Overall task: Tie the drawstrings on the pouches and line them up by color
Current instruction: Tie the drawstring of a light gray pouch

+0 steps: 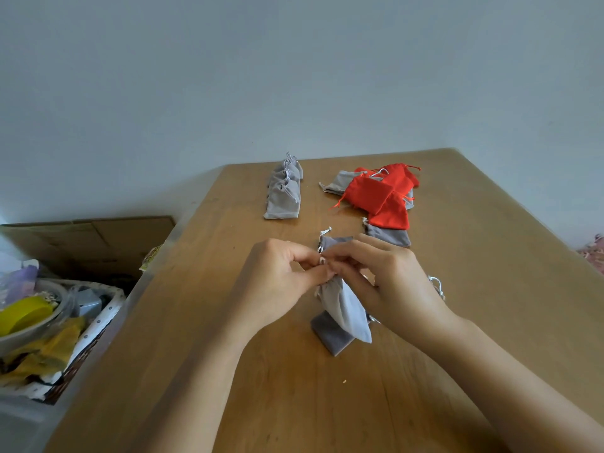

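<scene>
Head view:
- The table [294, 403] was wooden, set against a plain wall.
- The left hand [281, 276] and right hand [385, 279] met fingertip to fingertip above the table's middle.
- Both hands had curled fingers pinching the cord [323, 260] at the neck of the held pouch [346, 308]. The exact run of the cord between the fingers could not be told.
- The held pouch was light grey, neck gathered, and hung down from the fingers with its body tilted toward the near right.
- The dark pouch [330, 335], a deeper grey, lay flat on the table, partly covered by the held pouch.
- A further grey pouch, the rear pouch [336, 241], showed just behind the fingers, with a white cord end at its top.
- The grey row [282, 191], several cinched grey pouches overlapping in a line, lay at the far left of the table.
- The red pile [379, 194], red pouches mixed loosely with grey ones, lay at the far right, well apart from the grey row.
- The edge pouch [389, 235], grey, lay at the pile's near edge, touching a red one.
- Left of the table stood a box [98, 243] and a basket [94, 325] of oddments.
</scene>
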Demonstrator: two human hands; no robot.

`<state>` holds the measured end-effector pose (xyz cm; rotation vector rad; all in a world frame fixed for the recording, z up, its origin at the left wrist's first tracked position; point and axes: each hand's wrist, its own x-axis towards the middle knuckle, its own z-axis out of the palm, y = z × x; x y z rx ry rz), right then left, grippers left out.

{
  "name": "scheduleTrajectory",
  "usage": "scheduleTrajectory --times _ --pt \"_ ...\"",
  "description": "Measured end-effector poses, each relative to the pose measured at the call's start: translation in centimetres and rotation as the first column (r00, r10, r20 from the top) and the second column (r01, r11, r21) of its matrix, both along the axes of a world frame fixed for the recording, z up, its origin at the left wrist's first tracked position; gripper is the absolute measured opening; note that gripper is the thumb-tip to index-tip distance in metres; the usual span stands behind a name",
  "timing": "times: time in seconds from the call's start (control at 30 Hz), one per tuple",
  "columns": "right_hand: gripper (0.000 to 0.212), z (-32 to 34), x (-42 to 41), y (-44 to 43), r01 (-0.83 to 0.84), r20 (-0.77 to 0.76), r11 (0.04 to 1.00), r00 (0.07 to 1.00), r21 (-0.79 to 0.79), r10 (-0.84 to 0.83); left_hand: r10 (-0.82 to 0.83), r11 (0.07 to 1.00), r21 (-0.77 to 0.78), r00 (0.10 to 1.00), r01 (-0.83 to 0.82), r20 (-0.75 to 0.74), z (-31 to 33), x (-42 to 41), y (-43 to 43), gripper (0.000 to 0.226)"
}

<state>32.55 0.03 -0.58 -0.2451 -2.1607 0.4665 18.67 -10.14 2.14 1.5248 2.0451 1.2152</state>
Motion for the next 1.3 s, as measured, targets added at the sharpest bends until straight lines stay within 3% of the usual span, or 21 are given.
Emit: scheduleTrajectory --times 0.07,0.23,0.43,0.57,0.67,0.83,0.97,1.07,1.13,1.23,1.3 --pt "0.025 0.0 0.0 0.1 0.023 -0.003 0.999 1.0 0.044 -0.023 -0.014 1.0 -0.012 0.995 0.015 0.097 0.2 0.0 0.0 0.014" --pt "0.028 0.2 0.2 -0.1 0.095 -0.043 0.993 0.995 0.067 -0.092 -0.016 1.0 0.011 0.959 0.014 0.283 0.5 0.6 0.2 0.035" --pt "0.006 0.0 0.1 -0.3 0.175 -0.062 0.984 0.983 0.033 -0.173 -0.015 1.0 0.027 0.905 0.004 0.425 0.5 0.5 0.4 0.033" --pt "0.002 0.0 0.3 -0.6 0.214 -0.056 0.976 0.976 0.03 -0.212 -0.013 0.999 0.036 0.883 -0.005 0.468 0.2 0.5 0.5 0.016" --pt "0.003 0.2 0.5 -0.6 0.246 -0.081 0.967 0.967 0.073 -0.24 -0.014 0.997 0.073 0.801 -0.037 0.599 0.4 0.7 0.6 0.006" --pt "0.006 0.7 0.9 -0.6 0.157 -0.073 0.98 0.986 0.121 -0.149 -0.027 0.997 0.068 0.683 -0.034 0.729 0.7 0.0 0.6 0.025" --pt "0.005 1.0 1.2 -0.1 0.083 -0.018 0.99 0.996 0.112 -0.082 -0.039 0.996 0.084 0.696 -0.031 0.717 0.6 -0.2 0.5 0.03" --pt "0.014 1.0 1.4 0.2 0.018 0.036 0.996 0.999 0.088 -0.021 -0.03 0.993 0.107 0.8 -0.043 0.6 0.6 -0.2 0.4 0.031" --pt "0.02 1.2 1.4 0.4 -0.008 0.018 0.999 1.0 0.051 0.007 -0.043 0.994 0.11 0.828 -0.022 0.559 0.7 -0.3 0.2 0.024" --pt "0.014 1.5 1.4 0.5 -0.007 0.01 0.999 1.0 0.049 0.006 -0.09 0.994 0.101 0.854 0.044 0.512 1.0 -0.2 0.0 0.012" --pt "0.03 1.4 1.3 0.7 -0.055 0.089 0.997 0.995 0.06 0.05 -0.129 0.991 0.098 0.873 0.094 0.47 1.0 0.0 -0.2 0.015"
